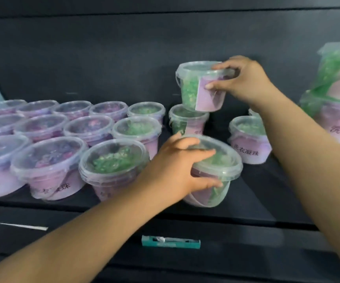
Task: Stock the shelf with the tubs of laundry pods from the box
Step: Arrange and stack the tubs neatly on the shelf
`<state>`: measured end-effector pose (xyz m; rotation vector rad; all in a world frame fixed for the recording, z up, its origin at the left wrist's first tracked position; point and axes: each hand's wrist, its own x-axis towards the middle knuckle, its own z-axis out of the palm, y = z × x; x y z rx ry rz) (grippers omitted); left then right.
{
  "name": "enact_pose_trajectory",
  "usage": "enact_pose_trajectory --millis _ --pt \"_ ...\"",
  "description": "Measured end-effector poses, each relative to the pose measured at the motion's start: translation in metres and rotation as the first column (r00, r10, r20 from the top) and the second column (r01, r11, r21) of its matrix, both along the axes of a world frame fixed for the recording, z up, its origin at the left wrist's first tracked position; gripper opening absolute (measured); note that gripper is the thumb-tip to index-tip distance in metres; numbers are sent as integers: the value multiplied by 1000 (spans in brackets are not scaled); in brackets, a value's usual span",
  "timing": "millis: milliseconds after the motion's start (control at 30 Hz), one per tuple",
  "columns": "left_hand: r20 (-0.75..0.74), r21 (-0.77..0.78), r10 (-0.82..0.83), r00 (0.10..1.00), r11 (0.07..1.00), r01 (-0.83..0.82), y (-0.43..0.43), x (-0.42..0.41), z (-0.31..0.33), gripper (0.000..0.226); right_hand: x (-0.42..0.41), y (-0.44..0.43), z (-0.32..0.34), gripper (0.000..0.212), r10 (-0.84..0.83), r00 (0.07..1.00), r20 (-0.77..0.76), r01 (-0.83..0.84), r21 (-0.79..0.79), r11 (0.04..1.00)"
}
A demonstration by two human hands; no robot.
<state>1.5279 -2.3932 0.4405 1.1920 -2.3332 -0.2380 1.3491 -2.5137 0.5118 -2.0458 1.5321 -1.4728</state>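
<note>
My left hand [177, 166] grips a tub of green pods [222, 162] at the front of the black shelf [252, 203], fingers spread over its clear lid and thumb curled against its side. This tub is tilted; I cannot tell whether its base rests on the shelf. My right hand [244, 82] grips a second green tub [191, 88] from its right side, fingers over the lid's rim and thumb on the pink label. That tub is held upright and high, directly above another green tub [185, 119] standing at the back of the shelf; whether the two touch cannot be determined. To the left, tubs stand in three rows running front to back: purple tubs [46, 166] fill the left part and green tubs [112, 160] stand just beside them on the right. One more green tub [248, 139] stands to the right, partly behind my right forearm. At the far right edge, further tubs [336, 111] are stacked, blurred. A teal tag holder [171, 242] is fixed to the rail below the shelf.
</note>
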Motion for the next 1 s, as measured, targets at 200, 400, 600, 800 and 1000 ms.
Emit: enact_pose_trajectory --millis 200,400,600,800,1000 --pt "89 -33 6 996 999 -3 14 10 -14 71 3 60 -14 24 68 989 129 -85 126 988" --pt "365 121 -54 929 993 10 13 17 5 71 2 82 -16 17 -60 980 187 57 18 998" --pt "524 208 -96 846 978 -18 -52 0 29 61 -13 107 -6 31 -216 961 171 230 -69 971" --pt "516 260 -86 852 964 -60 -89 -5 38 49 -24 142 -37 47 -308 946 104 314 -55 948" --pt "317 166 94 944 974 -152 -129 -19 63 48 -24 163 -87 44 -395 918 -46 391 -70 918"
